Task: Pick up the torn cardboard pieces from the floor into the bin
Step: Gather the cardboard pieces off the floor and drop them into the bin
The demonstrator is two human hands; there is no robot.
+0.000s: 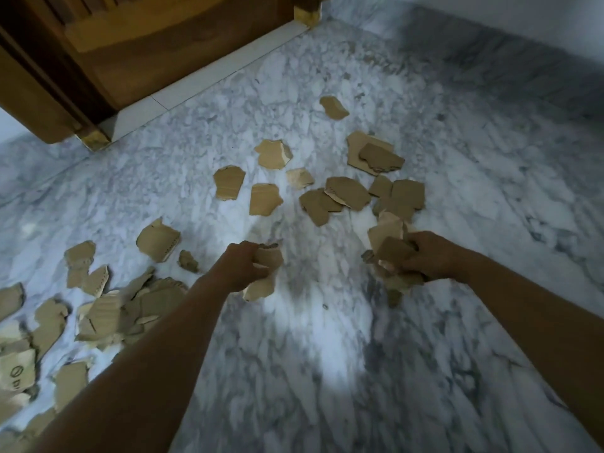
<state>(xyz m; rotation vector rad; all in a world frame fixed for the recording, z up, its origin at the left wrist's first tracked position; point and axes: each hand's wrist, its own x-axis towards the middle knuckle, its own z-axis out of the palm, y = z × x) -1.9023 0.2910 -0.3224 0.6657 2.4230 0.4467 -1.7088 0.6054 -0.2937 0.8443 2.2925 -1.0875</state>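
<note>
Torn brown cardboard pieces lie scattered over the grey marble floor [327, 354]. My left hand [240, 266] is closed around a few cardboard pieces [266, 273] just above the floor, centre of view. My right hand [428, 256] grips a thicker bundle of cardboard pieces [389, 243] at the centre right. Several loose pieces [346, 194] sit just beyond both hands. A larger heap [108, 318] spreads along the lower left, partly behind my left forearm. One lone piece [333, 107] lies farther off. No bin is in view.
A wooden door [157, 50] with its frame and a white threshold strip [209, 76] fills the upper left. A white wall [523, 14] runs along the upper right. Bare marble floor stretches below and to the right of my hands.
</note>
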